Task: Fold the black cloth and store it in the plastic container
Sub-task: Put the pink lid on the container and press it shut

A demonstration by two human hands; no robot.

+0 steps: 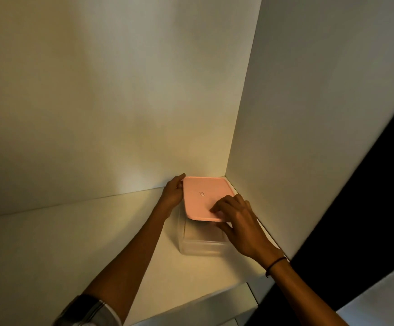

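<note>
A clear plastic container (200, 245) with a pink lid (203, 196) stands on a white shelf (97, 243), pushed into the back right corner. My left hand (173, 194) grips the lid's far left edge. My right hand (236, 220) holds the lid's near right corner, fingers on top and thumb under the rim. No black cloth shows in view; through the cloudy walls I cannot tell what is inside.
White walls close in the shelf at the back (120, 90) and on the right (320, 114). The shelf's front edge (191, 307) runs below my arms. A dark gap (367, 220) lies to the right of the side panel.
</note>
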